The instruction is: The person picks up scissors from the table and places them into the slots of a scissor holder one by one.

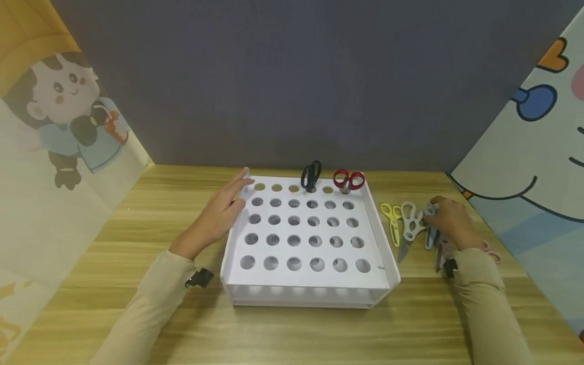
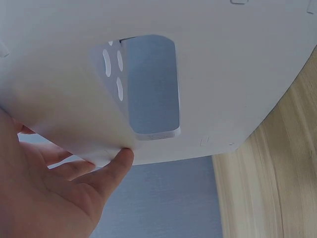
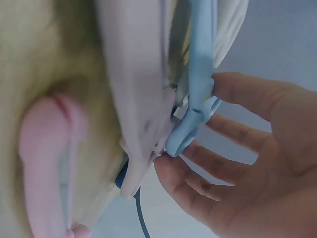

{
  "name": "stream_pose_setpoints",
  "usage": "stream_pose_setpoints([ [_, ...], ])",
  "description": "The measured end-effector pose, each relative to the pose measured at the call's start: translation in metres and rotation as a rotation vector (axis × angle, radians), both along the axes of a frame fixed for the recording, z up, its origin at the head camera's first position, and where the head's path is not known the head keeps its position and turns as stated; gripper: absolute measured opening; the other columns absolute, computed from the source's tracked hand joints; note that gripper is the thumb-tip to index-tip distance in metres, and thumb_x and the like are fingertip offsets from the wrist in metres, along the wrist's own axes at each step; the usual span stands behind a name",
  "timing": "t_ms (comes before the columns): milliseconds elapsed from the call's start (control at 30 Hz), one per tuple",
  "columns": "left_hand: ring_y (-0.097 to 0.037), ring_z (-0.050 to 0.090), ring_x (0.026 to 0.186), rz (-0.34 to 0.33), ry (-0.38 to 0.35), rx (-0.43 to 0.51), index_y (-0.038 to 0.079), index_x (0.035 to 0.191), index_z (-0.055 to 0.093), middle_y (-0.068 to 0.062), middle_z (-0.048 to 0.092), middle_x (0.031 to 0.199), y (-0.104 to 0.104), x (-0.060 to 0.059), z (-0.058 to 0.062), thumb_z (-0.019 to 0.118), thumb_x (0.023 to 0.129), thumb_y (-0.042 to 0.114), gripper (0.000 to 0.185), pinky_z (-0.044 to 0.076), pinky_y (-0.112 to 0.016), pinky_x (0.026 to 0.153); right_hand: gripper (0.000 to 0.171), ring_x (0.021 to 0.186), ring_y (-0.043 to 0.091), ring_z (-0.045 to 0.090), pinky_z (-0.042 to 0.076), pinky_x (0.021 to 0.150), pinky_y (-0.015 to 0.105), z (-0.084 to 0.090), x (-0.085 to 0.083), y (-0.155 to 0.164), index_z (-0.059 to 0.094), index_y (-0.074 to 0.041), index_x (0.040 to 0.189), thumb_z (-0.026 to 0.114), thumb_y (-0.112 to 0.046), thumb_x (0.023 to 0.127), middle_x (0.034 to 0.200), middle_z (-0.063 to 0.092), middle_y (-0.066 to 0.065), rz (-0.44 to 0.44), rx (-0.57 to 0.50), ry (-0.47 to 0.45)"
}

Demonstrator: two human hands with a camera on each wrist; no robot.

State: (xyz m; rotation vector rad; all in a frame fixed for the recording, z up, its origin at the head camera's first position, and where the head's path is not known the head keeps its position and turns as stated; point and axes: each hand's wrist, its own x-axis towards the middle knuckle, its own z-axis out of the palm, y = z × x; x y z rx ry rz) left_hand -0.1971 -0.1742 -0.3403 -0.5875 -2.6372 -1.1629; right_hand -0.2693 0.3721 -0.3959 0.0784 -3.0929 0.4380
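A white rack with rows of round holes stands in the middle of the table. My left hand grips its left side wall near the back corner; in the left wrist view the thumb presses the outer face beside a rectangular cutout, other fingers behind the edge. To the right of the rack, my right hand pinches the handle of light blue scissors. Beside them lie white-handled scissors, yellow scissors and pink scissors, the pink ones partly under my forearm in the head view.
Black-handled scissors and red-handled scissors stand in back-row holes of the rack. A grey panel rises behind the wooden table. Cartoon-printed walls border both sides.
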Motion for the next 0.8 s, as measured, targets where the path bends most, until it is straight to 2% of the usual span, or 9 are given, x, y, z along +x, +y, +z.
stream_pose_setpoints([
  [133, -0.023, 0.019, 0.151, 0.001, -0.006, 0.006, 0.004, 0.142, 0.050, 0.000, 0.021, 0.164, 0.000, 0.000, -0.001, 0.042, 0.097, 0.007, 0.046, 0.016, -0.049, 0.122, 0.060, 0.103, 0.061, 0.052, 0.046, 0.079, 0.067, 0.002, -0.001, 0.001, 0.049, 0.011, 0.130, 0.069, -0.025, 0.087, 0.123, 0.051, 0.044, 0.011, -0.021, 0.020],
  [233, -0.023, 0.018, 0.151, 0.000, -0.011, 0.011, 0.003, 0.143, 0.050, 0.001, 0.021, 0.164, 0.000, 0.000, -0.001, 0.041, 0.097, 0.007, 0.047, 0.016, -0.049, 0.122, 0.059, 0.096, 0.057, 0.057, 0.048, 0.074, 0.063, 0.003, -0.002, 0.001, 0.051, 0.011, 0.128, 0.070, -0.027, 0.088, 0.117, 0.056, 0.042, 0.022, -0.032, 0.044],
  [367, -0.023, 0.018, 0.151, -0.003, -0.014, 0.012, 0.003, 0.143, 0.049, 0.001, 0.020, 0.164, 0.000, 0.000, -0.001, 0.041, 0.097, 0.007, 0.047, 0.016, -0.050, 0.122, 0.059, 0.074, 0.040, 0.058, 0.049, 0.062, 0.052, 0.007, -0.002, -0.002, 0.051, 0.012, 0.127, 0.071, -0.027, 0.087, 0.087, 0.064, 0.031, 0.028, -0.043, 0.077],
  [467, -0.024, 0.018, 0.151, -0.001, -0.014, 0.008, 0.004, 0.143, 0.049, 0.001, 0.020, 0.164, -0.001, 0.000, -0.001, 0.041, 0.097, 0.007, 0.047, 0.016, -0.050, 0.122, 0.060, 0.066, 0.032, 0.055, 0.048, 0.060, 0.050, 0.011, -0.001, -0.004, 0.050, 0.013, 0.128, 0.070, -0.026, 0.088, 0.079, 0.063, 0.023, 0.027, -0.044, 0.085],
  [567, -0.024, 0.018, 0.151, 0.000, -0.015, 0.009, 0.004, 0.144, 0.049, 0.001, 0.020, 0.164, -0.001, 0.000, -0.001, 0.041, 0.097, 0.008, 0.047, 0.016, -0.050, 0.122, 0.060, 0.065, 0.030, 0.056, 0.048, 0.063, 0.053, 0.015, -0.001, -0.006, 0.049, 0.014, 0.129, 0.071, -0.024, 0.089, 0.082, 0.064, 0.024, 0.034, -0.041, 0.093],
  [633, -0.024, 0.018, 0.151, -0.001, -0.010, 0.009, 0.004, 0.143, 0.049, 0.001, 0.020, 0.164, -0.001, 0.000, -0.001, 0.041, 0.097, 0.007, 0.047, 0.016, -0.050, 0.122, 0.061, 0.067, 0.032, 0.058, 0.048, 0.063, 0.053, 0.017, 0.000, -0.008, 0.048, 0.015, 0.131, 0.071, -0.024, 0.090, 0.090, 0.064, 0.029, 0.033, -0.042, 0.095],
  [800, -0.027, 0.020, 0.151, -0.002, -0.001, 0.007, 0.004, 0.143, 0.049, 0.000, 0.021, 0.164, 0.000, -0.001, -0.002, 0.041, 0.097, 0.006, 0.047, 0.017, -0.050, 0.122, 0.062, 0.063, 0.032, 0.057, 0.046, 0.052, 0.044, 0.022, 0.003, -0.010, 0.045, 0.014, 0.133, 0.069, -0.023, 0.090, 0.094, 0.061, 0.032, 0.029, -0.049, 0.100],
])
